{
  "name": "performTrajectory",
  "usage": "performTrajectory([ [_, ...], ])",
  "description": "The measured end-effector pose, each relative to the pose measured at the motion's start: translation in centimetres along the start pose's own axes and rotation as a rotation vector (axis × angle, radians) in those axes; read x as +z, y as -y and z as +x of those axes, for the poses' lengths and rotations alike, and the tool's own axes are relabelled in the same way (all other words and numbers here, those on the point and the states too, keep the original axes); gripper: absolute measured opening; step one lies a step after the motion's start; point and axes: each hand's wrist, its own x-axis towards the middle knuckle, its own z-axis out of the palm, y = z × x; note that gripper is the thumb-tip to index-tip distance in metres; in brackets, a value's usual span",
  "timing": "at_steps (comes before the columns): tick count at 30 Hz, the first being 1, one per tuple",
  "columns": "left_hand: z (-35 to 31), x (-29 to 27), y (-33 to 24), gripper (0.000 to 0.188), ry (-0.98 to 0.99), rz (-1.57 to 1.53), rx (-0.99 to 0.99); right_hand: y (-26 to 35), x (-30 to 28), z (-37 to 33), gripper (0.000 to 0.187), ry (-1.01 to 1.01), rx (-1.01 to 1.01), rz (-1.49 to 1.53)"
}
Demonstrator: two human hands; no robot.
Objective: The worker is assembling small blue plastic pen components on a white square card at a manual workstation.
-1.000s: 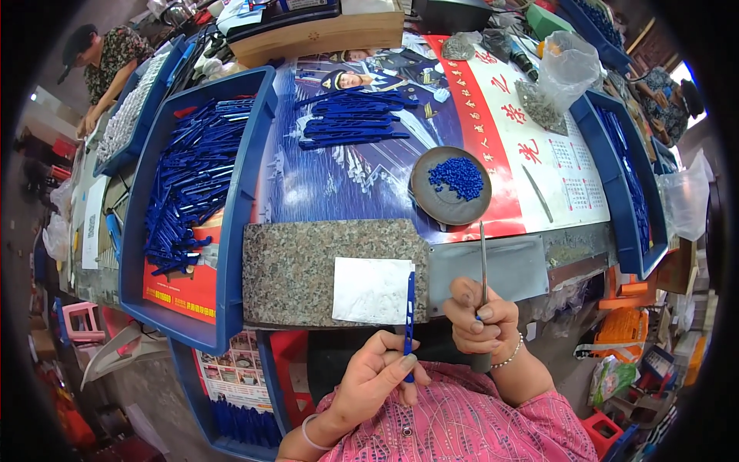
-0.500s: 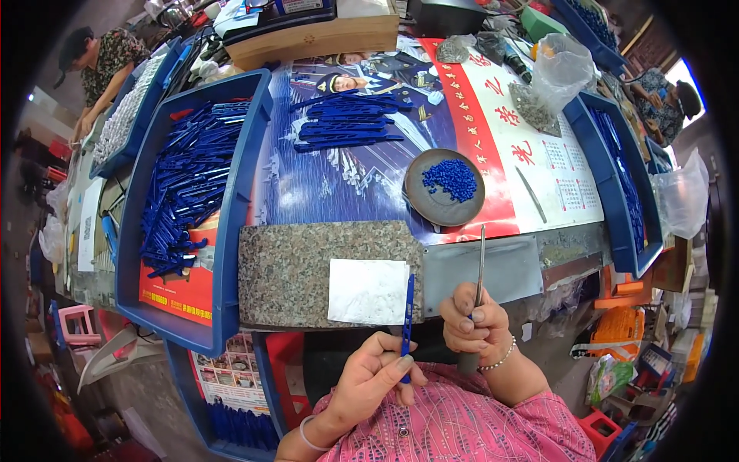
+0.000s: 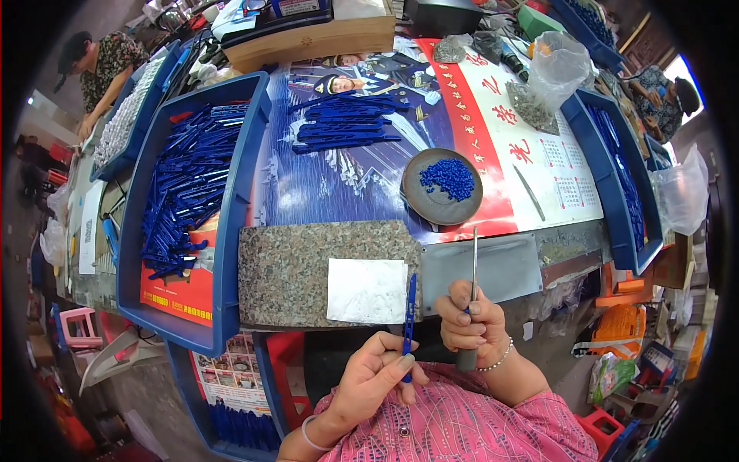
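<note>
My left hand (image 3: 381, 369) pinches a slim blue plastic strip (image 3: 409, 316) with slots, upright, between thumb and fingers. My right hand (image 3: 471, 325) is wrapped round a thin pointed metal tool (image 3: 475, 266) with a grey handle, its tip up. A speck of blue shows at the right fingertips, too small to name. Ahead of the tool's tip, a round dark dish (image 3: 416, 202) carries many small blue pieces (image 3: 449, 179). Just beyond my left hand, a folded white paper (image 3: 366, 289) lies on a speckled stone slab (image 3: 285, 269).
Blue strips fill a blue tray (image 3: 224, 296) on the left, and a pile of strips (image 3: 346, 122) lies on the poster (image 3: 308, 185). Another blue tray (image 3: 645, 258) stands right. A thin blade (image 3: 528, 192) lies on the poster. Two other people (image 3: 108, 65) sit beyond.
My right hand has shifted slightly left with the tool, bringing its tip a little closer to the strip. My left hand keeps its pinch on the blue strip.
</note>
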Motion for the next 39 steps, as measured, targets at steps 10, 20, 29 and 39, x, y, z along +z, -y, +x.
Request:
performTrajectory([
  [10,0.0,-0.1,-0.1,0.023,-0.005,0.017,0.008,0.0,0.2,0.0,0.010,-0.083,-0.007,-0.066],
  [20,0.6,0.2,-0.1,0.023,-0.110,0.065,0.036,-2.7,3.7,-0.5,0.012,-0.251,-0.231,-1.540],
  [29,0.4,0.2,0.6,0.029,-0.138,0.238,0.157,-3.6,4.0,0.1,0.016,-0.221,-0.291,-1.851],
  [39,0.6,0.4,2.4,0.035,-0.350,0.925,0.450,-4.6,3.6,-0.2,0.018,-0.196,-0.368,-2.053],
])
